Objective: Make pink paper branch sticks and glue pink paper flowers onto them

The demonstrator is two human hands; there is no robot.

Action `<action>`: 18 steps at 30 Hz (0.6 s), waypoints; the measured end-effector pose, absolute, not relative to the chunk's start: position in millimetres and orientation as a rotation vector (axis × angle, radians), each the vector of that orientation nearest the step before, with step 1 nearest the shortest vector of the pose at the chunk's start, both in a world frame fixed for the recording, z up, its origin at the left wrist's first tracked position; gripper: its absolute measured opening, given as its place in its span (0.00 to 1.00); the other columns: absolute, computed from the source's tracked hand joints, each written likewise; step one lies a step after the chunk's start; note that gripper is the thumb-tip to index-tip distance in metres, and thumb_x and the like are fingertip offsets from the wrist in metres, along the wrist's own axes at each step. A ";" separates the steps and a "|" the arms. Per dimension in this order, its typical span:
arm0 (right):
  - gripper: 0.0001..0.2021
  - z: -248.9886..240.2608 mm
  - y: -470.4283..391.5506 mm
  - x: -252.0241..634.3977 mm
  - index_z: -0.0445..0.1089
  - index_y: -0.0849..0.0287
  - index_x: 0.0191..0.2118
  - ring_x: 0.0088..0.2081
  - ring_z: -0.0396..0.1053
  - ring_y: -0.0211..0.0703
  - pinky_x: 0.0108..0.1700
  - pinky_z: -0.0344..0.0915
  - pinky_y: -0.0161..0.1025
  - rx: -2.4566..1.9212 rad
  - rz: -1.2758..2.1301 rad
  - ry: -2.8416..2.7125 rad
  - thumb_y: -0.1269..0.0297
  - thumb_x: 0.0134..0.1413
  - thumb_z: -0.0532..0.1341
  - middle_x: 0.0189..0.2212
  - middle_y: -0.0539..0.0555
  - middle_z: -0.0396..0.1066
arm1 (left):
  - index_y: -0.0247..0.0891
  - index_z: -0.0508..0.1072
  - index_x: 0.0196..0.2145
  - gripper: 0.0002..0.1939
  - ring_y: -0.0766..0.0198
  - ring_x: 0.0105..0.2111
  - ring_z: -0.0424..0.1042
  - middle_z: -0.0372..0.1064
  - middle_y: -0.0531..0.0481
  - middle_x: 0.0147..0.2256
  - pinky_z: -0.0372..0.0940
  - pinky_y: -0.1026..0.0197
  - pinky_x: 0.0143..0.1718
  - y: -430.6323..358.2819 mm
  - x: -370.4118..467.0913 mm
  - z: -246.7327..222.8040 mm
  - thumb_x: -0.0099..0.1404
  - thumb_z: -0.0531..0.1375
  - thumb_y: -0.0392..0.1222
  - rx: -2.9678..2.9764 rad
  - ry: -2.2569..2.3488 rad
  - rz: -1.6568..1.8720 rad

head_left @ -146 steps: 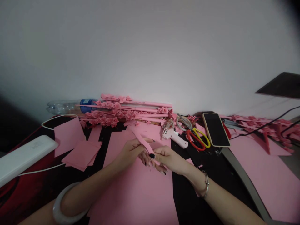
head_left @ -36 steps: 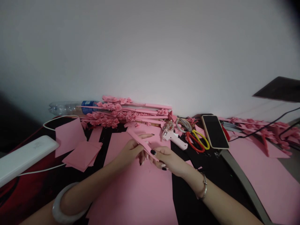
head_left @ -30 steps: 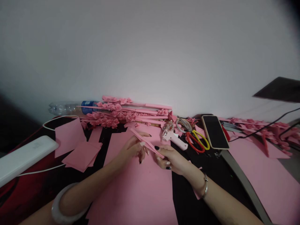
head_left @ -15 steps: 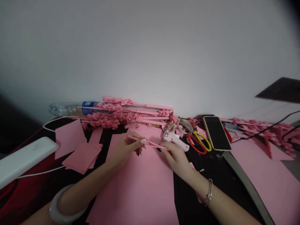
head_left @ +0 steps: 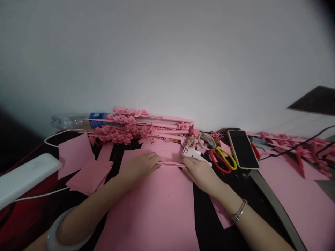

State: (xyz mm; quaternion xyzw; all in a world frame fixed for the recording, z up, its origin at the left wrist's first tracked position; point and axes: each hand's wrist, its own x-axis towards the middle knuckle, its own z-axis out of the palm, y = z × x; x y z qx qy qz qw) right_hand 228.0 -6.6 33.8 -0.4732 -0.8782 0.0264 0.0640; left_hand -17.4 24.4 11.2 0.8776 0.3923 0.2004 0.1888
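Note:
Between my two hands stretches a narrow strip of folded pink paper [head_left: 170, 163], close above a large pink sheet [head_left: 162, 209]. My left hand [head_left: 142, 167] is closed on its left end, with the fingertips mostly hidden behind the knuckles. Its right end is pinched in my right hand [head_left: 199, 172], whose fingers are curled round it. Just behind my right hand lies a pale pink glue gun [head_left: 190, 152], partly covered by the hand. Scissors with red and yellow handles [head_left: 221, 160] rest to the right of it.
Pink paper flowers on stems [head_left: 128, 129] lie along the wall beside a clear plastic bottle [head_left: 70, 121]. Square pink papers [head_left: 87, 177] and a white power strip-like box [head_left: 28, 177] are on the left. A phone [head_left: 243, 149] and more pink sheets [head_left: 295, 198] lie right.
Both hands have turned palm-down, and the paper strip, slanted before, now lies level between them. My left fingertips have gone out of sight under the hand.

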 end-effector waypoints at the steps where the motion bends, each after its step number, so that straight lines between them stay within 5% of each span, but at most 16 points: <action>1: 0.08 34.7 -7.1 227.0 0.66 0.59 0.37 0.33 0.70 0.47 0.33 0.63 0.39 -1.428 0.066 -2.663 0.67 0.65 0.50 0.32 0.57 0.72 | 0.37 0.71 0.33 0.16 0.58 0.32 0.66 0.69 0.47 0.32 0.61 0.61 0.34 23.9 -16.8 10.2 0.70 0.48 0.44 2.482 1.105 0.547; 18: 0.14 15.5 -11.4 230.8 0.64 0.58 0.29 0.22 0.60 0.39 0.25 0.51 0.35 -1.222 0.122 -2.582 0.68 0.65 0.46 0.22 0.52 0.66 | 0.38 0.66 0.22 0.16 0.62 0.23 0.58 0.62 0.50 0.22 0.52 0.63 0.26 21.8 -18.2 10.3 0.67 0.50 0.41 2.415 0.960 0.625</action>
